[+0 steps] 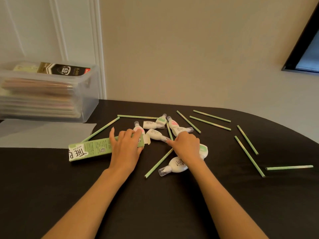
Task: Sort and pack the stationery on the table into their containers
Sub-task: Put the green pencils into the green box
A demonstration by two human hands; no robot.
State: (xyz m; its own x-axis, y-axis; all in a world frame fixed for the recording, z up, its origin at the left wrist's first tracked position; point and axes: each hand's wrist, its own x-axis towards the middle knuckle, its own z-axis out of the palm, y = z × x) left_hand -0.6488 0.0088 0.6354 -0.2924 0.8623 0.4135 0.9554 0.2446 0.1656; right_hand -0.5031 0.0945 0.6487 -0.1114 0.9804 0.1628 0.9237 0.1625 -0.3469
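Our left hand [126, 147] grips the pencil box [89, 150] at its open end, our right hand [186, 145] curls over a centre-frame pencil [158, 163] (pinching it? can't tell), and we'd grab these light, stiff, rolly sticks mid-shaft.

box [86, 150] left of bottles [155, 133], pencils [248, 156] right

Soft, warm, fairly dim indoor light; a dark-framed pane [309, 56] at top right glows cool blue. The black tabletop [172, 213] swallows detail, and only faint shadows lie beside the left hand [126, 149] and right hand [187, 147]. The clear box [86, 104] at left is smeared with blur. Wide-angle bending curves the tabletop's far edge.
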